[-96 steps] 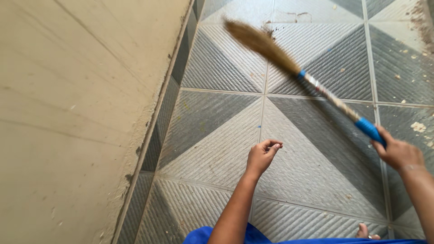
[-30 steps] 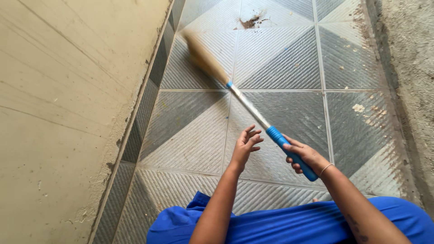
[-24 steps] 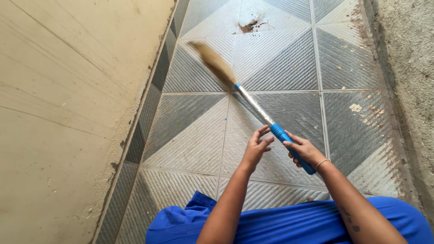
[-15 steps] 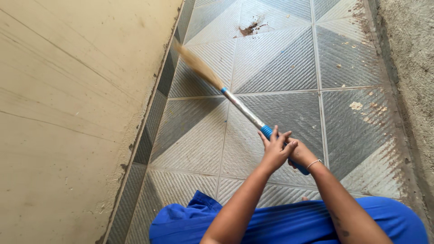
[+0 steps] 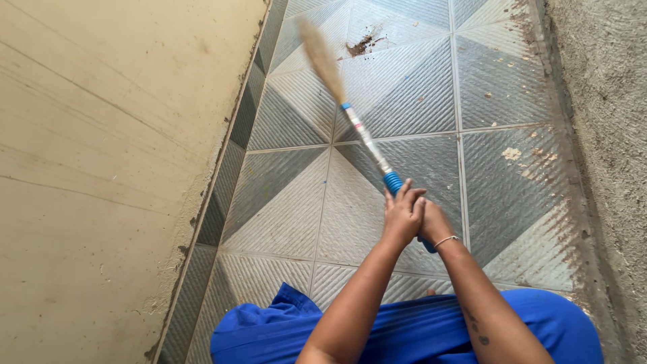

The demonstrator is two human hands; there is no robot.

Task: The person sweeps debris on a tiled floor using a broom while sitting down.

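Both hands, left hand (image 5: 402, 217) over right hand (image 5: 433, 226), clasped the broom (image 5: 367, 140) by its blue handle. Its bristles swept the tiled floor (image 5: 283, 202) toward the dirt pile (image 5: 360, 46) near the far edge.

The broom (image 5: 364, 135) is held above the tiled floor (image 5: 404, 87), wall (image 5: 101, 168) at left, debris pile (image 5: 362, 44) beyond its bristles.
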